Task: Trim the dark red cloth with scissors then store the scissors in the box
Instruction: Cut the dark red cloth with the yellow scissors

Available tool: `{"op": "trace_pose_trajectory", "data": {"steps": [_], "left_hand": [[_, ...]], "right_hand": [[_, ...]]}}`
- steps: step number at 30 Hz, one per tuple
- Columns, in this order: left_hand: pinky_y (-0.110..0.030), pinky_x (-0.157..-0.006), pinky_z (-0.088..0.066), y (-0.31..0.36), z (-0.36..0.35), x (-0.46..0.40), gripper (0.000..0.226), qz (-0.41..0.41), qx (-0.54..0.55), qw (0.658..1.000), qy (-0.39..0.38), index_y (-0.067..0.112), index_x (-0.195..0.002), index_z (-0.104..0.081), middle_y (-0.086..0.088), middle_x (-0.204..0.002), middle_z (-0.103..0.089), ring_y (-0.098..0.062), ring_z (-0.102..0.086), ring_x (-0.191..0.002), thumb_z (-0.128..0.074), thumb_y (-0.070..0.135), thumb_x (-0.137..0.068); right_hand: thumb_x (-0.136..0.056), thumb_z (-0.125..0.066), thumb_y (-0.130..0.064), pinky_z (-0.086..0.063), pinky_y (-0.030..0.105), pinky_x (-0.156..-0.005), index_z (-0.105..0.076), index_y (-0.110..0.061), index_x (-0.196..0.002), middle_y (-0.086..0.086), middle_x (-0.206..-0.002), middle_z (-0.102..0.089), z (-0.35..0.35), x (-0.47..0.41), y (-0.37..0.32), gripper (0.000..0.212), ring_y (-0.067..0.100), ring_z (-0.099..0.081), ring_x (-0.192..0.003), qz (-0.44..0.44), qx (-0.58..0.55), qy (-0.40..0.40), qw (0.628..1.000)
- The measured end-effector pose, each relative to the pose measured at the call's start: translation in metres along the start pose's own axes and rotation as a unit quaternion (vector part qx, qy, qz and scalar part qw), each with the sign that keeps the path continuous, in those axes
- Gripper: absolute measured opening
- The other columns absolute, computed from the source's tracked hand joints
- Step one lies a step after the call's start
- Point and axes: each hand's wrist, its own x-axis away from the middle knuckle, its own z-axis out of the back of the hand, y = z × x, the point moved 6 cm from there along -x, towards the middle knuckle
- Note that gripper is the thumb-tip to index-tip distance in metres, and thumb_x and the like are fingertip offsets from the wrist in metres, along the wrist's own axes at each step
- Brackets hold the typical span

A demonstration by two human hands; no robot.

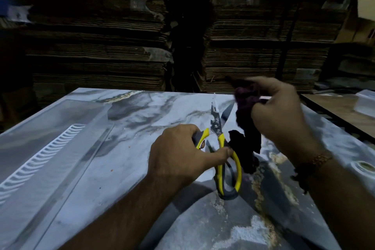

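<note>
My left hand [180,152] grips the yellow and grey handles of the scissors [218,128], whose steel blades are parted and point away from me. My right hand [280,111], blurred by motion, holds the dark red cloth [245,126] bunched up just right of the blades. A strip of the cloth hangs down past the right handle and touches it. The clear plastic box [50,148] lies open on the marble-patterned table [142,111] at my left.
Tall stacks of flattened cardboard [101,36] stand behind the table. A second wooden table with a clear container [365,103] is at the right. A roll of tape [365,168] sits at the table's right edge.
</note>
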Motion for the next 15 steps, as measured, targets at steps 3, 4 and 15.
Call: {"op": "trace_pose_trajectory", "data": {"steps": [3,4,15], "left_hand": [[-0.032,-0.051,-0.036,-0.002,0.000,0.000,0.073,0.011,0.005,1.000,0.004,0.013,-0.067,-0.053,-0.003,-0.059,-0.054,-0.013,-0.046,-0.052,-0.081,0.080,-0.063],[-0.031,-0.051,-0.035,-0.002,0.000,0.000,0.072,0.012,-0.002,1.000,0.005,0.013,-0.068,-0.055,-0.003,-0.060,-0.055,-0.013,-0.046,-0.052,-0.081,0.079,-0.064],[-0.027,-0.050,-0.026,0.002,0.006,0.002,0.072,0.001,-0.031,0.999,0.036,0.019,-0.060,-0.046,0.003,-0.053,-0.046,-0.010,-0.043,-0.050,-0.078,0.084,-0.063]], "right_hand": [[-0.074,-0.074,-0.001,-0.043,0.001,-0.062,-0.083,-0.021,-0.103,-0.010,-0.086,-0.074,-0.027,0.014,-0.013,0.037,-0.012,-0.065,-0.072,0.075,0.161,-0.128,0.976],[-0.075,-0.076,-0.002,-0.041,-0.001,-0.062,-0.083,-0.020,-0.101,-0.015,-0.081,-0.072,-0.031,0.017,-0.014,0.032,-0.018,-0.062,-0.072,0.078,0.152,-0.135,0.976],[-0.078,-0.082,-0.017,-0.035,0.025,-0.067,-0.077,-0.033,-0.088,-0.015,-0.083,-0.064,-0.049,0.007,0.015,0.019,0.017,-0.051,-0.086,0.088,0.131,-0.081,0.984]]}}
